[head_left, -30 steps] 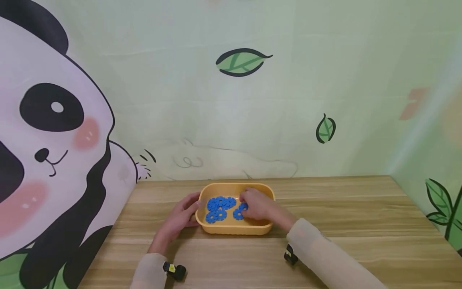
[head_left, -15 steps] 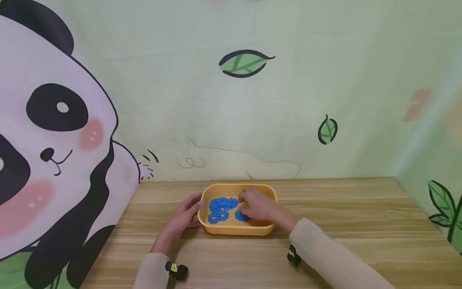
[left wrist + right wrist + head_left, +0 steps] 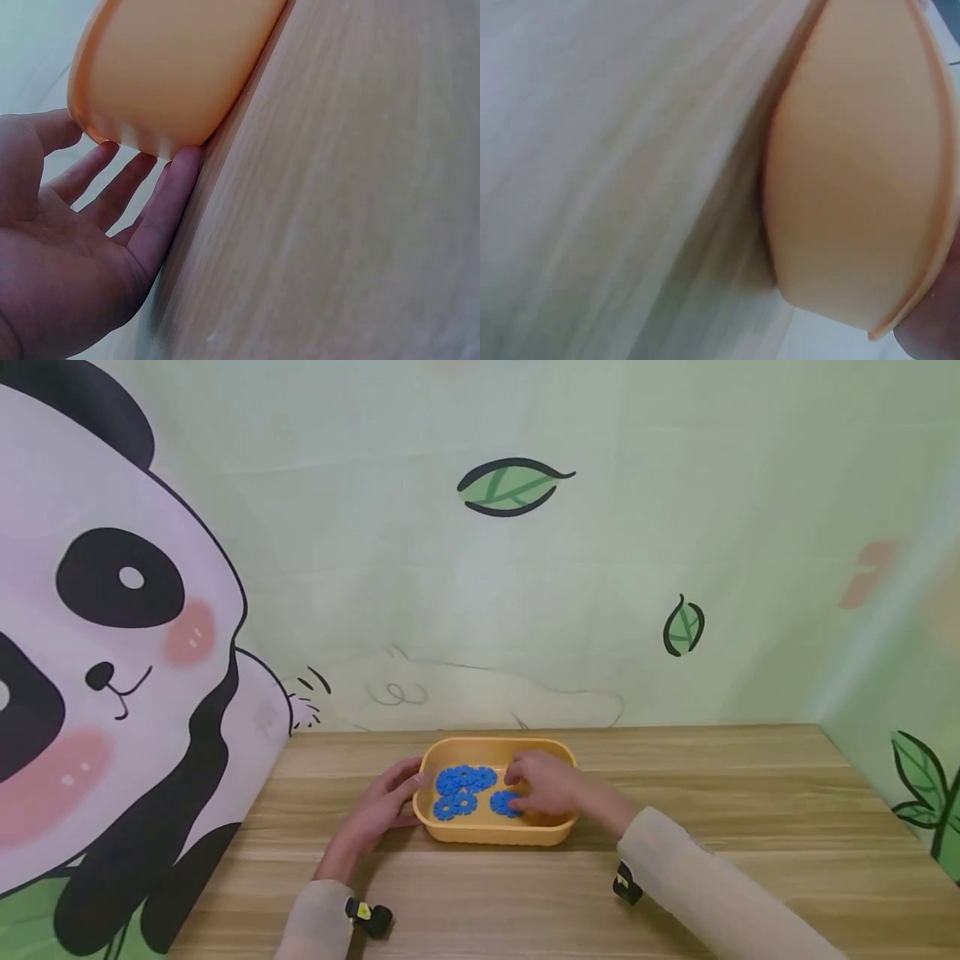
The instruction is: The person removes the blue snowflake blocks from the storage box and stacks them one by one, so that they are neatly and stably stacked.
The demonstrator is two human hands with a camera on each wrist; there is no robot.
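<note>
A yellow-orange plastic basin (image 3: 495, 836) stands on the table and holds several blue flower-shaped discs. Most of the discs (image 3: 462, 778) form an overlapping heap on its left side. A smaller group of blue discs (image 3: 501, 803) lies nearer the middle. My left hand (image 3: 382, 803) rests at the basin's left end. The left wrist view shows its extended fingertips (image 3: 184, 154) against the outer wall, with the thumb at the rim. My right hand (image 3: 551, 783) reaches inside the basin from the right, thumb and forefinger apart, the thumb overlapping the smaller group. Its other fingers are hidden.
The wood-grain table (image 3: 735, 827) extends to both sides of the basin. Behind it hangs a pale green backdrop (image 3: 420, 577) printed with leaves and a large panda. A small black wrist camera (image 3: 371, 918) sits at the left sleeve.
The right hand held a tilted disc by the smaller group; now those discs lie together and the hand has drawn slightly right. The left hand stays at the basin's end. The head view shifts slightly.
</note>
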